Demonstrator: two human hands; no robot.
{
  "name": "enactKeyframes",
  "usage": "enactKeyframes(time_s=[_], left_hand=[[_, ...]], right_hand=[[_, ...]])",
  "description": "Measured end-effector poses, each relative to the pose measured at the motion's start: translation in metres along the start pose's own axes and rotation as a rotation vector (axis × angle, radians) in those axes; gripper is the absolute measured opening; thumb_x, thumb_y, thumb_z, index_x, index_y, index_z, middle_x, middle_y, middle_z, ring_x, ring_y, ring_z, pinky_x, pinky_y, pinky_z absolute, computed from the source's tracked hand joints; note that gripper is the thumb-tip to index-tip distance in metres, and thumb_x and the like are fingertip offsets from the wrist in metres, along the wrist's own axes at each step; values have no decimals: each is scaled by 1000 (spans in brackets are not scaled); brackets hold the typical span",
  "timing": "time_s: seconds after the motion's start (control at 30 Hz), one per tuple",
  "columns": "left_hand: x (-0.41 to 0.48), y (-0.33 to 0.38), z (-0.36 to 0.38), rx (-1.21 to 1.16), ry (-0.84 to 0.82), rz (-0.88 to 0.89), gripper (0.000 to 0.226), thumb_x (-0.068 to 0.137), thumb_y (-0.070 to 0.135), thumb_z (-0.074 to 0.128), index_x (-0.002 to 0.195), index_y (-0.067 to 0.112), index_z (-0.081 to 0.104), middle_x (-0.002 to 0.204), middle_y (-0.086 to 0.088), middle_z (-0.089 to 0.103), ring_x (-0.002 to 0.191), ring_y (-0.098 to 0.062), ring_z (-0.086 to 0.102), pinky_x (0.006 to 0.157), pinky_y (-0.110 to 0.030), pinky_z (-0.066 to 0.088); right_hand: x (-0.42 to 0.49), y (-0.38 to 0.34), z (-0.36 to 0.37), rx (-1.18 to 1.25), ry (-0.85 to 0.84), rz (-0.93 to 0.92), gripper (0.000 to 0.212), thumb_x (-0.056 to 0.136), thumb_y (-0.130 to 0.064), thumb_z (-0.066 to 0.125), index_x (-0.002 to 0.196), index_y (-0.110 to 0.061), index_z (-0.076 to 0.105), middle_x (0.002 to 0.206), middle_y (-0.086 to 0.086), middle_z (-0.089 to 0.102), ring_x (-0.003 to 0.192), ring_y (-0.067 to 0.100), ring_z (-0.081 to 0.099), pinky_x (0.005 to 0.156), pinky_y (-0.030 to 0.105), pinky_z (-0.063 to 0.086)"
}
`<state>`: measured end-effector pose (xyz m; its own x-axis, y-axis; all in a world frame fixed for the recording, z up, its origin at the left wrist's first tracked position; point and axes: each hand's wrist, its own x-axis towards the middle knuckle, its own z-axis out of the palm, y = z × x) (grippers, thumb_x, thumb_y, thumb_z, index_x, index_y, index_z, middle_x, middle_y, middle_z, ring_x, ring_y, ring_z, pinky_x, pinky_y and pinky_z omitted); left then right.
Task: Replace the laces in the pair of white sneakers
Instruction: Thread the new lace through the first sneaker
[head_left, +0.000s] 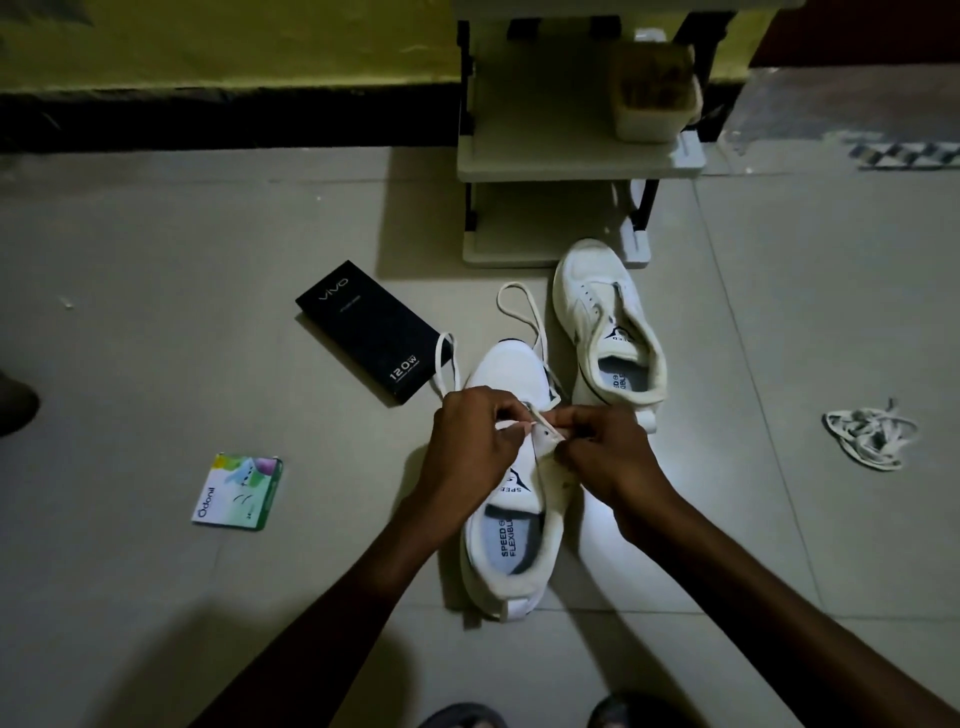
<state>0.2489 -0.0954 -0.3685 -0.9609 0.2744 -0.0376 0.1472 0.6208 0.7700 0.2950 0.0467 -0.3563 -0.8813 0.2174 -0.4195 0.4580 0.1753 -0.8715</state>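
Note:
Two white sneakers lie on the tiled floor. The near sneaker (511, 525) is in front of me, heel toward me. My left hand (470, 447) pinches a white lace (519, 306) over its eyelets. My right hand (602, 454) pinches the eyelet flap and the lace on the shoe's right side. The lace loops out past the toe on both sides. The second sneaker (608, 327) lies farther back to the right, with no lace in it. A bundle of old laces (867, 436) sits on the floor at the right.
A black phone box (366, 330) lies left of the sneakers, and a small green-and-white packet (239, 491) nearer left. A white shoe rack (576, 150) stands behind the sneakers, with a container (652, 93) on its shelf. My feet (545, 714) show at the bottom edge.

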Motion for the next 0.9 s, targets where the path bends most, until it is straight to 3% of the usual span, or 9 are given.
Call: enactKeyframes(time_s=[0.13,0.23,0.37,0.5,0.63,0.7,0.77,0.83,0.9], left_hand=[[0,9,0,250,-13,96,9,87,16,65,90,16,74,93,-1,71,86,-18,66,80,-26,47],[-1,10,2,296,2,108,6,87,18,64,87,18,70,88,1,69,85,-20,65,78,-32,50],[-2,5,0,14,6,-98,18,86,16,70,98,23,59,86,5,68,85,-13,66,77,-29,52],[1,4,-4,-224,-42,-237,34,84,12,72,105,21,46,84,2,71,79,-7,66,68,-12,47],[-1,-2,-4,-512,-100,-367,28,87,4,66,105,13,47,84,-5,72,83,-16,68,81,-26,52],[1,-5,-1,-498,-129,-371,23,87,4,65,100,16,49,84,-5,71,86,-17,68,83,-30,51],[2,-5,1,-376,-142,-337,23,86,4,66,96,17,51,85,-4,69,78,-10,63,75,-17,48],[2,-3,2,-301,-161,-293,27,83,0,68,100,14,51,89,-2,67,75,-4,61,68,-8,46],[1,-3,1,-250,-206,-257,31,83,2,69,103,17,51,93,4,66,86,-7,64,75,-13,51]], right_hand=[[0,0,1,-251,-14,-215,14,91,-13,62,87,-13,75,79,-1,72,72,7,65,67,25,53],[6,3,-4,-264,-33,-182,29,98,-21,50,83,-5,69,76,13,69,73,26,68,71,44,57],[8,4,-6,-90,-13,-144,17,92,0,56,91,-9,71,73,11,69,64,23,67,64,36,58],[10,7,2,-200,67,-268,4,84,-12,72,86,-15,71,64,-1,68,56,15,68,60,39,59],[13,8,6,-221,150,-345,12,81,-16,74,71,-19,68,58,-4,65,53,11,64,56,35,55],[16,4,5,-307,167,-389,16,79,-11,71,66,-18,64,56,-7,62,51,6,59,53,29,47],[17,-12,1,-380,180,-453,17,73,-7,62,65,-21,59,59,-9,61,56,3,56,57,25,41],[15,-44,-5,-408,247,-510,19,72,-6,60,68,-25,58,64,-12,61,62,4,58,61,24,43],[7,-87,-20,-362,360,-553,15,84,-10,66,75,-22,61,70,-14,61,67,1,59,66,20,48]])
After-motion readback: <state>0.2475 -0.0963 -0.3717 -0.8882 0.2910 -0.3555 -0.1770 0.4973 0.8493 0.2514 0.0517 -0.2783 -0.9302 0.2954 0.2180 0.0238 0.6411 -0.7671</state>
